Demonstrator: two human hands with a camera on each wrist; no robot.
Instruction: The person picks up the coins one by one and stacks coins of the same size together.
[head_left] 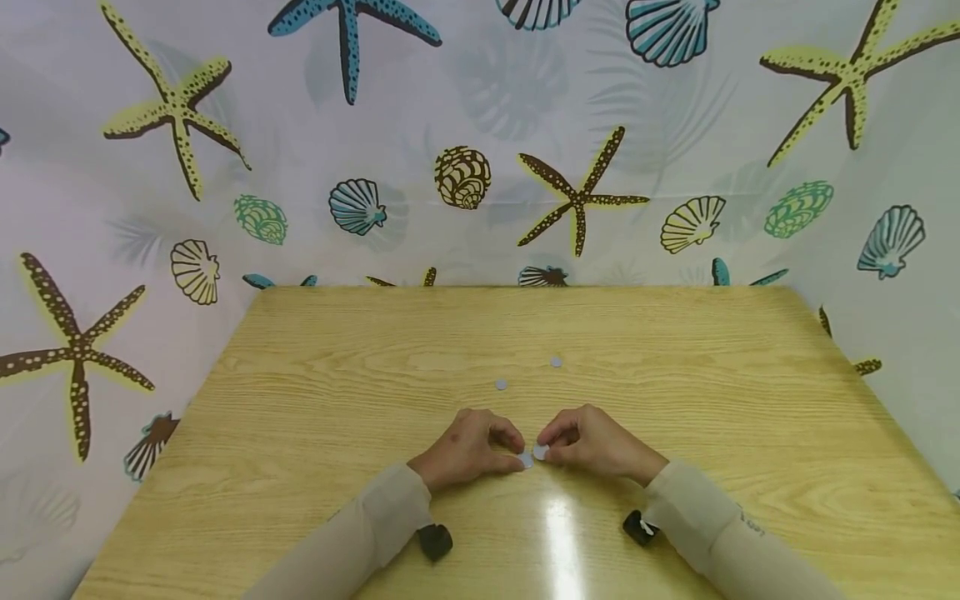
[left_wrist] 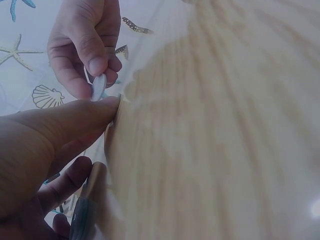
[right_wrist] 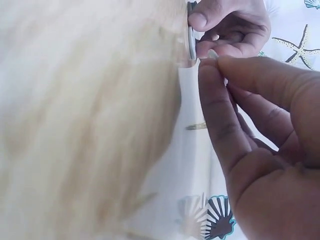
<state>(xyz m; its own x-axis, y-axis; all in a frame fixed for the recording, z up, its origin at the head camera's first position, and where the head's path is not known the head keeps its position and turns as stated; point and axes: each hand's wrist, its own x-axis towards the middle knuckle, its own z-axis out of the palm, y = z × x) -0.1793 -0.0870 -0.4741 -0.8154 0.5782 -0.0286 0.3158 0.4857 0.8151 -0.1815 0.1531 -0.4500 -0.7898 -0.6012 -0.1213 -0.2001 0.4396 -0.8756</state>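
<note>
My left hand [head_left: 472, 447] pinches a small pale disc [head_left: 527, 460] between thumb and fingertips, low at the tabletop. In the right wrist view that disc [right_wrist: 192, 40] appears edge-on against the table surface. Close by on the right, my right hand [head_left: 596, 443] holds a second pale disc [head_left: 541, 452] between thumb and fingers. This disc [left_wrist: 99, 87] is tilted up in the left wrist view. The two discs are very near each other; whether they touch, I cannot tell. Markings on them are too small to make out.
Two more small discs lie farther back on the wooden table [head_left: 360, 367], one disc [head_left: 501, 384] beyond my left hand and another disc [head_left: 556, 362] to its right. A cloth [head_left: 420, 108] printed with starfish and shells surrounds the table's back and sides.
</note>
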